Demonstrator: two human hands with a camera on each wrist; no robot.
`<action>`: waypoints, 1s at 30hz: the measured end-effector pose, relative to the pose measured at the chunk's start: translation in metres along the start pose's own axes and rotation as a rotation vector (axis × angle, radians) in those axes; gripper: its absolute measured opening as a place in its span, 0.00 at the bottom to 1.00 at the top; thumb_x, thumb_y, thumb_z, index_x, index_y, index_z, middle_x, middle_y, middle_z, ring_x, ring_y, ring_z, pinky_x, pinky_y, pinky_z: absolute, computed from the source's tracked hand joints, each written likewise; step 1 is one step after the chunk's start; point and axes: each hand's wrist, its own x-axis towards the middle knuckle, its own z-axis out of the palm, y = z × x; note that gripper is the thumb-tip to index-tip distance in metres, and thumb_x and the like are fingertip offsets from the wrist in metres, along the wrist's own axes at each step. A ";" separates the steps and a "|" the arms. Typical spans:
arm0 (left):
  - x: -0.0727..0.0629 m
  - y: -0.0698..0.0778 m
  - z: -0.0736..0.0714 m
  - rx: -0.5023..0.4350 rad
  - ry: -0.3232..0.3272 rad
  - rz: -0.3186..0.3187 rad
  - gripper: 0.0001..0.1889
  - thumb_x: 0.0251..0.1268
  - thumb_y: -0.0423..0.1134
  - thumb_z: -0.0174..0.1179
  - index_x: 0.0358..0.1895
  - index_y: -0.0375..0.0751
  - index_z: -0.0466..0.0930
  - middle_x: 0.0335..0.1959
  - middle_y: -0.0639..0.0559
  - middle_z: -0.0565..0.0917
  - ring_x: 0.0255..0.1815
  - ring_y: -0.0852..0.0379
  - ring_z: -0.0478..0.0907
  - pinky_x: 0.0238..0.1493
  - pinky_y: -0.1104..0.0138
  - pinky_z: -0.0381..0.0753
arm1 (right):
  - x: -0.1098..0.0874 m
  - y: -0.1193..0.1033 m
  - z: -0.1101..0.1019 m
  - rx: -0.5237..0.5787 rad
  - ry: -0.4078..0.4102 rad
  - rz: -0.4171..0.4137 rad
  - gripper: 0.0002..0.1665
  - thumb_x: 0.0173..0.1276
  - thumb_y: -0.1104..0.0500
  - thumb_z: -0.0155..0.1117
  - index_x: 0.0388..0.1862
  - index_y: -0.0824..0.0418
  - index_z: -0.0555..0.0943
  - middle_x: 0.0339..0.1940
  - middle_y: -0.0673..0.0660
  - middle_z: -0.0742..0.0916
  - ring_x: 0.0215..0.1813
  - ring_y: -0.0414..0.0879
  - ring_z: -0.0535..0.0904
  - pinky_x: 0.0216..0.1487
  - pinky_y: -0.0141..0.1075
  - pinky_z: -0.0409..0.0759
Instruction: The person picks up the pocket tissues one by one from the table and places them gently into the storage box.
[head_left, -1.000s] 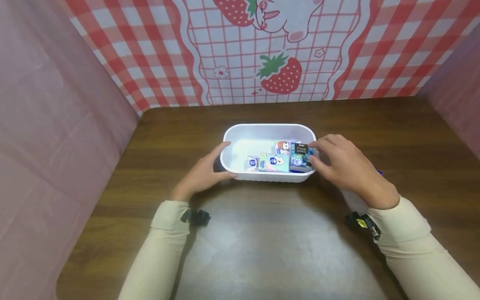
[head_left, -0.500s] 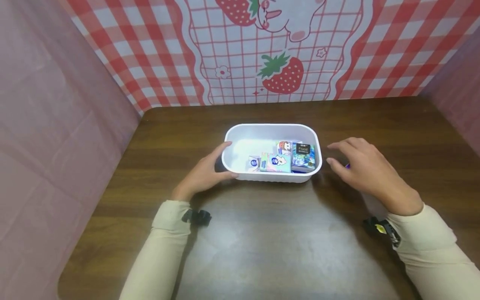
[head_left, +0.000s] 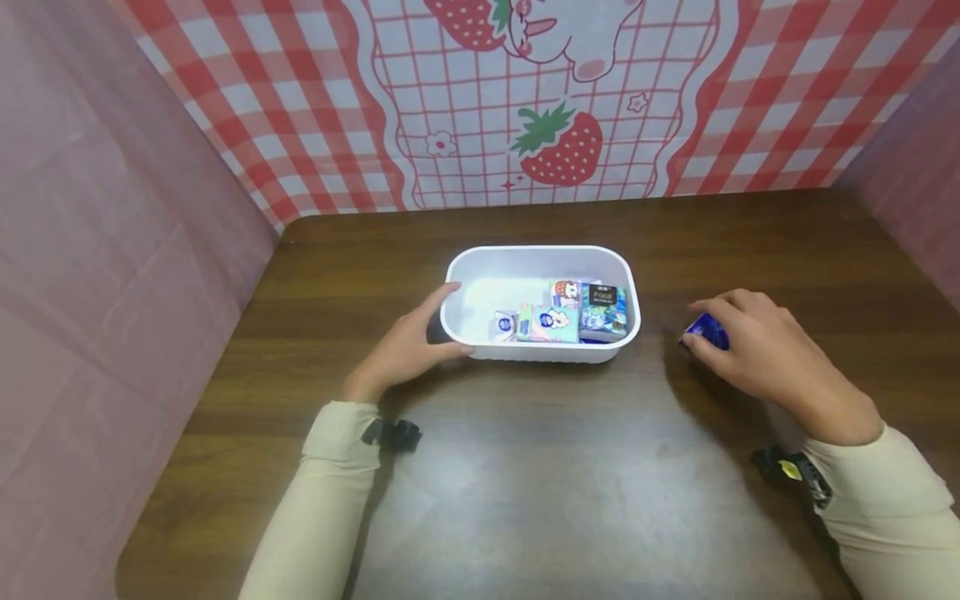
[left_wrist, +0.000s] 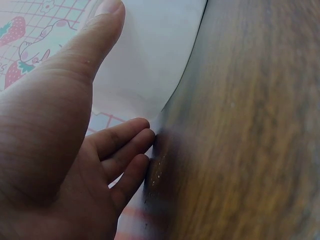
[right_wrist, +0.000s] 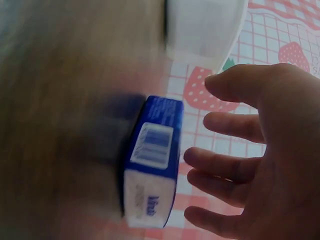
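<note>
A white plastic bin (head_left: 540, 354) stands on the brown table with several small packs inside. My left hand (head_left: 405, 346) is at its left end, thumb at the near side and forefinger at the far side. In the left wrist view its fingers are nearly straight beside the bin wall (left_wrist: 150, 50). To the right, my right hand (head_left: 772, 358) reaches over a blue tissue pack (head_left: 711, 332). The right wrist view shows the pack (right_wrist: 152, 150) with a barcode and a white printed end, its relaxed, spread fingers (right_wrist: 220, 162) beside the pack.
Inside the bin, a pastel pack (head_left: 551, 323), a blue-green pack with a black label (head_left: 603, 310) and a strawberry-print pack (head_left: 566, 292) lie toward the right. A strawberry-print cloth (head_left: 562, 150) hangs behind the table (head_left: 525, 467).
My right hand has left the bin's right end and moved right and toward me, to the blue tissue pack. My left hand stays at the bin's left end.
</note>
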 end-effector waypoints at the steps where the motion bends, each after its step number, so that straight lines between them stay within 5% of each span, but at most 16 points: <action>1: 0.000 0.000 0.000 -0.001 0.000 -0.001 0.51 0.50 0.70 0.70 0.78 0.76 0.51 0.78 0.63 0.58 0.78 0.56 0.54 0.72 0.43 0.59 | -0.001 0.001 0.000 -0.003 -0.013 0.008 0.29 0.65 0.51 0.71 0.61 0.65 0.78 0.59 0.73 0.76 0.60 0.71 0.68 0.56 0.72 0.69; 30: 0.000 -0.001 0.000 -0.001 0.002 0.001 0.51 0.49 0.71 0.69 0.77 0.77 0.51 0.78 0.65 0.58 0.78 0.58 0.54 0.73 0.44 0.59 | -0.005 0.013 -0.001 -0.029 -0.149 0.090 0.36 0.66 0.48 0.70 0.67 0.64 0.71 0.58 0.74 0.77 0.58 0.74 0.71 0.50 0.71 0.74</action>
